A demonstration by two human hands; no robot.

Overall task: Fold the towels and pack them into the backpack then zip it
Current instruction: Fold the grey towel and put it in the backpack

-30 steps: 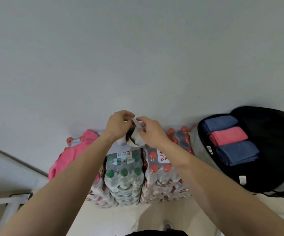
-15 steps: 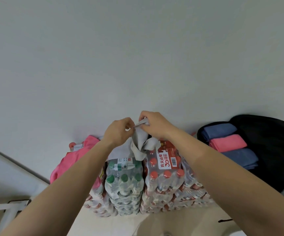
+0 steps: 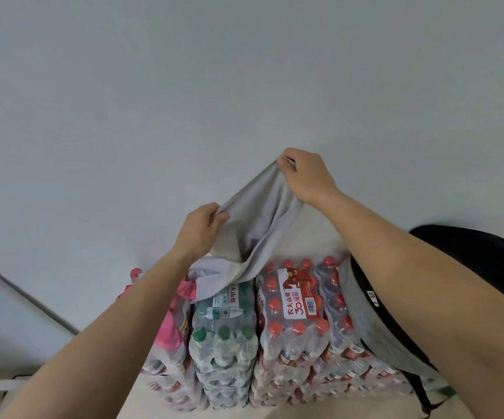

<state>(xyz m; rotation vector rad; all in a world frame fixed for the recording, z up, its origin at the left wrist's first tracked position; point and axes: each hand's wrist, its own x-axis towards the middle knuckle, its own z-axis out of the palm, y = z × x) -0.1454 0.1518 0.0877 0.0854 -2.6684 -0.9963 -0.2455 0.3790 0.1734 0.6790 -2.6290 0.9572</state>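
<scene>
Left hand point(image 3: 199, 234), right hand point(image 3: 308, 179) bare; left forearm point(image 3: 108, 328), right forearm point(image 3: 411, 267) bare to frame edge

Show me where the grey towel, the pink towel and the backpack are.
grey towel point(image 3: 253, 228): head view, on the stretched middle of the cloth.
pink towel point(image 3: 170, 331): head view, on its hanging lower part.
backpack point(image 3: 374, 328): head view, on its grey side panel.
</scene>
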